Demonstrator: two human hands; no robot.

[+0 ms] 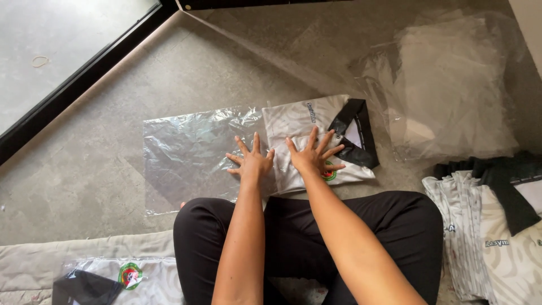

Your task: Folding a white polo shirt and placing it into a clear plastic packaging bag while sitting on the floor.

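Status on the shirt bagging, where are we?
Done: one bagged shirt lies at lower left. In hand: left hand and right hand press flat on a folded white shirt partly inside a clear bag; its collar end sticks out. Left: unbagged shirts at right, spare bags behind.

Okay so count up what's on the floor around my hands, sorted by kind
White folded shirts with black collars: 1 under the hands, 1 already bagged, 1 stack; the stack's number cannot be told.
Clear plastic bags: 1 flat, 1 pile.
Hands: 2, left hand, right hand.
Total: 7 groups.
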